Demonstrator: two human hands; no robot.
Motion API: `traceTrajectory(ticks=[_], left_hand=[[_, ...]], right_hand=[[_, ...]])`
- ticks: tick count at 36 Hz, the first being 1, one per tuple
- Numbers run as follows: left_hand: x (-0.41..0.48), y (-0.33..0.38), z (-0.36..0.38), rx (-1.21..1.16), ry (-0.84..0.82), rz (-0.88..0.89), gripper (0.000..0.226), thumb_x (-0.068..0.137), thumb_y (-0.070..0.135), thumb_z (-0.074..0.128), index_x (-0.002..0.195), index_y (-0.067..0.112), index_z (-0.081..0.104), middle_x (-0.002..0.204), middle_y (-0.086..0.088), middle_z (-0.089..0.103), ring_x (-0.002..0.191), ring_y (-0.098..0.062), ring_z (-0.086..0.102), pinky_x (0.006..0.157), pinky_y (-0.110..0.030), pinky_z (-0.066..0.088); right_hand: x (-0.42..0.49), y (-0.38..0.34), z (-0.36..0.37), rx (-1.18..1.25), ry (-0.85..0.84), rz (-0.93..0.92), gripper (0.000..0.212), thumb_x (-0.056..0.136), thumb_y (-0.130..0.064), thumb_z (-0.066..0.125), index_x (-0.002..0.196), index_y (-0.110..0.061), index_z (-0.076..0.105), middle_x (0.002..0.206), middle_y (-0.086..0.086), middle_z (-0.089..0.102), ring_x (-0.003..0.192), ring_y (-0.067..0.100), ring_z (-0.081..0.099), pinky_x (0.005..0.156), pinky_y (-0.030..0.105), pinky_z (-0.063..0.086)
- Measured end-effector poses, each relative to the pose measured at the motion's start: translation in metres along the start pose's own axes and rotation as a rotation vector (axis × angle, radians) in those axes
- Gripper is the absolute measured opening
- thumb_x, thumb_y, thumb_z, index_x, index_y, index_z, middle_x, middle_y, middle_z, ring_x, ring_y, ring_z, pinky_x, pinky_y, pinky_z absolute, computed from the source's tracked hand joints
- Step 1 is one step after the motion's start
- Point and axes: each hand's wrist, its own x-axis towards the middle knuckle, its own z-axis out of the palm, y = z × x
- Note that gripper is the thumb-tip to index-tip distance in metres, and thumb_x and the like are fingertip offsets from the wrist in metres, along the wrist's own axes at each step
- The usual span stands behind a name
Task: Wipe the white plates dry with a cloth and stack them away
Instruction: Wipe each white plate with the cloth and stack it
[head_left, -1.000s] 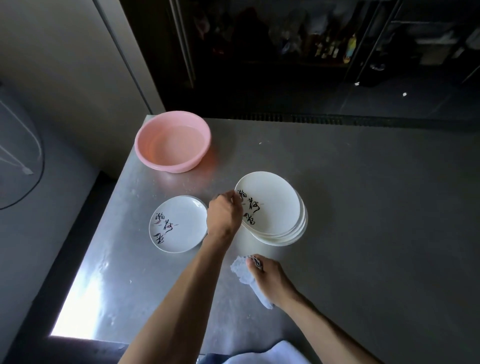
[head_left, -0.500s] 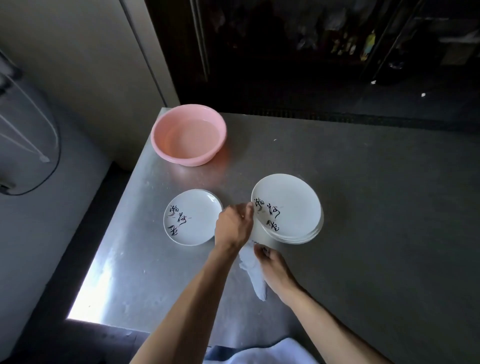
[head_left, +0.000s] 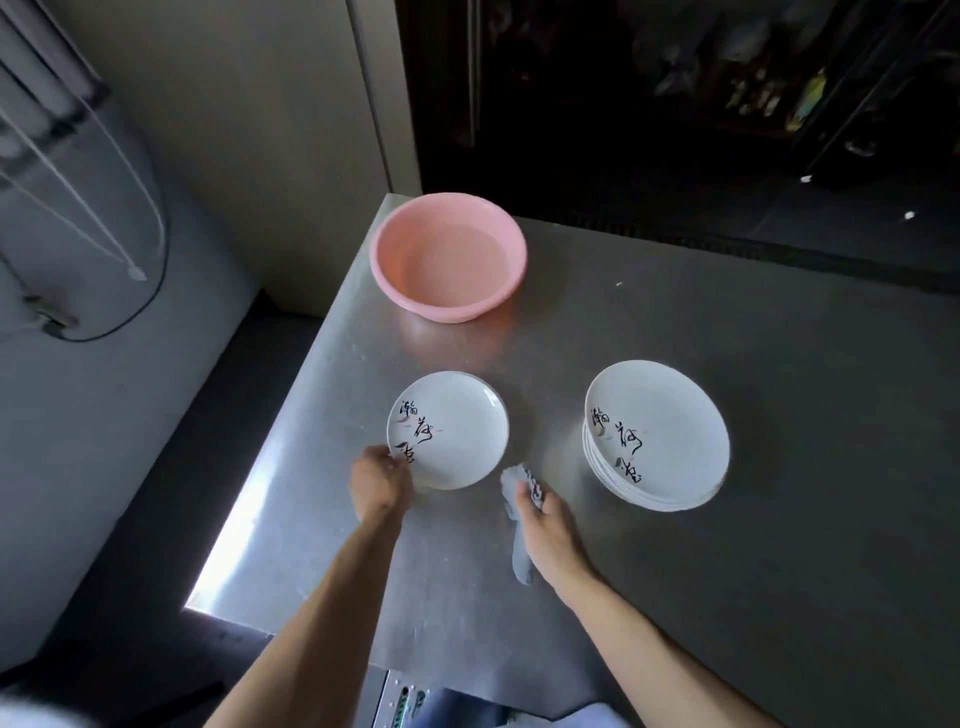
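A white plate with black brush lettering is at the left of the steel table. My left hand grips its near-left rim. The rim of another plate shows just behind it. To the right stands a stack of several matching white plates. Between the two, nearer to me, my right hand is closed on a pale crumpled cloth that trails down onto the table. The cloth touches neither plate.
A pink plastic basin holding water stands at the table's far left corner. The table's left edge drops to a dark floor, and its near edge is just below my forearms. A grey wall with hanging cables is at the left.
My left hand has gone from the rim of the right stack to the left, where it now grips a plate over the one lying there. The right hand with the cloth barely moved.
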Motion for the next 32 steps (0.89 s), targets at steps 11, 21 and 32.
traceTrajectory(ticks=[11,21,32], left_hand=[[-0.002,0.001,-0.004,-0.043,-0.028,0.062,0.033,0.081,-0.001,0.049,0.051,0.012,0.045,0.042,0.003,0.035,0.066,-0.033,0.028,0.047,-0.029,0.028],[-0.023,0.003,-0.011,-0.277,-0.135,0.142,0.019,0.107,0.017,0.045,0.111,-0.001,0.041,0.113,-0.021,0.057,0.106,-0.037,0.064,0.074,-0.048,0.063],[-0.083,-0.022,-0.029,-0.576,-0.317,0.268,0.042,0.114,0.028,0.041,0.155,0.037,0.044,0.148,0.001,0.055,0.13,-0.025,0.057,0.071,-0.041,0.065]], right_hand=[[-0.006,-0.001,0.01,-0.11,-0.05,-0.03,0.027,0.102,-0.05,0.041,0.116,-0.04,0.061,0.106,-0.018,0.068,0.096,0.0,0.063,0.072,0.002,0.04],[-0.01,-0.002,0.007,0.131,0.016,-0.018,0.035,0.103,-0.05,0.038,0.107,-0.03,0.068,0.108,-0.01,0.073,0.105,0.011,0.068,0.103,0.039,0.049],[-0.028,-0.028,-0.002,0.156,0.217,-0.246,0.046,0.105,-0.041,0.039,0.149,-0.027,0.044,0.141,-0.021,0.047,0.108,-0.034,0.041,0.085,-0.01,0.025]])
